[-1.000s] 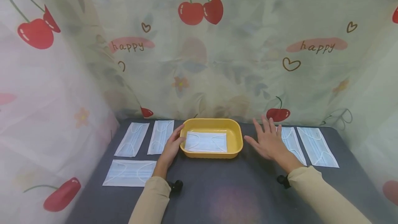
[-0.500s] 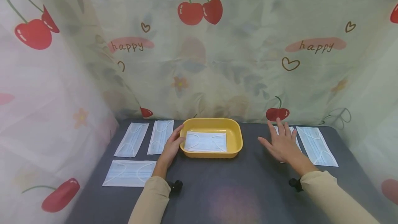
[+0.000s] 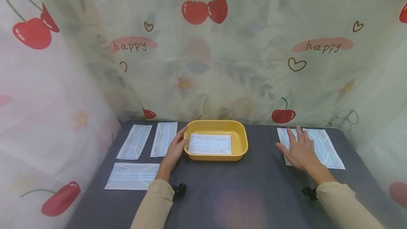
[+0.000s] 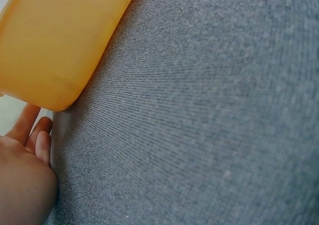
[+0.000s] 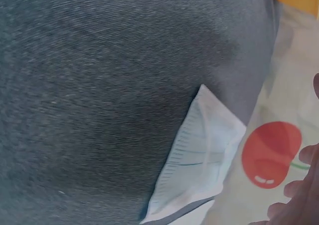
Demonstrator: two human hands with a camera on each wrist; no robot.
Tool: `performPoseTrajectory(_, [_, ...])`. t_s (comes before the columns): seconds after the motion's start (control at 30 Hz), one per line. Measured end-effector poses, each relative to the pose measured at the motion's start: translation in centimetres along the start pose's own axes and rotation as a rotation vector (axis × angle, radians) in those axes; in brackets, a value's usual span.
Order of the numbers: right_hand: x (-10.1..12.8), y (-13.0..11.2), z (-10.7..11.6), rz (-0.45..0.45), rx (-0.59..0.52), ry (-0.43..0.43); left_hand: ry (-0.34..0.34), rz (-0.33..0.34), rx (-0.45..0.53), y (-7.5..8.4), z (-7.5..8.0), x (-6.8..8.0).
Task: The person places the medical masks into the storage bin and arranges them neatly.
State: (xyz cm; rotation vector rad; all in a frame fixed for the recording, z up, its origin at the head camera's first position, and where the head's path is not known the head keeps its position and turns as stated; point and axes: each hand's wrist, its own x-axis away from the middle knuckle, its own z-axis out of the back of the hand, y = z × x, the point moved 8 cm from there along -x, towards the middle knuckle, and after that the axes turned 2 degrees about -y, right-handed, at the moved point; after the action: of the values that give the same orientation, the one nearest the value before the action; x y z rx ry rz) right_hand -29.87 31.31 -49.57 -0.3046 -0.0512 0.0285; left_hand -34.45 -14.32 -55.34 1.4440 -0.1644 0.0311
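My left hand (image 3: 174, 151) holds the left side of a yellow plastic basin (image 3: 216, 158), index finger and thumb at its rim. In the left wrist view, bent fingers (image 4: 44, 144) show beside the basin's lower corner. One light blue face mask (image 3: 210, 144) lies flat inside the basin. My right hand (image 3: 300, 151) is spread, palm down, over the inner of two face masks on the right and partly covers it. That mask (image 5: 194, 160) shows uncreased on the cloth in the right wrist view, with my fingers (image 5: 294, 187) at the edge. The outer mask (image 3: 324, 147) lies alongside.
Left of the basin lie three more face masks: two upright, one far left (image 3: 134, 142) and one nearer (image 3: 163, 139), and a crosswise one (image 3: 131, 176) in front. A dark grey cloth (image 3: 235, 193) covers the table. Cherry-printed curtains (image 3: 222, 63) enclose its back and sides.
My right hand has moved right, away from the basin, and now overlaps the inner right mask. The left hand, the basin and the masks stay where they were.
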Motion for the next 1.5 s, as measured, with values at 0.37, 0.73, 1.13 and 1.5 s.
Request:
performPoseTrajectory(0.37, [0.9, 1.7, -0.7, -0.023, -0.051, -0.032, -0.002, -0.002, 0.005, 0.1, -0.1, 0.1])
performPoseTrajectory(0.73, [1.5, 3.5, -1.3, -0.115, -0.084, -0.023, -0.004, -0.003, 0.006, 0.2, -0.2, 0.4])
performPoseTrajectory(1.13, [2.7, 4.8, -2.6, -0.229, -0.125, -0.008, -0.002, 0.007, -0.011, 0.1, 0.1, 0.2])
performPoseTrajectory(1.5, [3.2, 6.0, -2.7, -0.366, -0.163, -0.013, -0.012, -0.001, 0.006, -0.1, 0.0, -0.1])
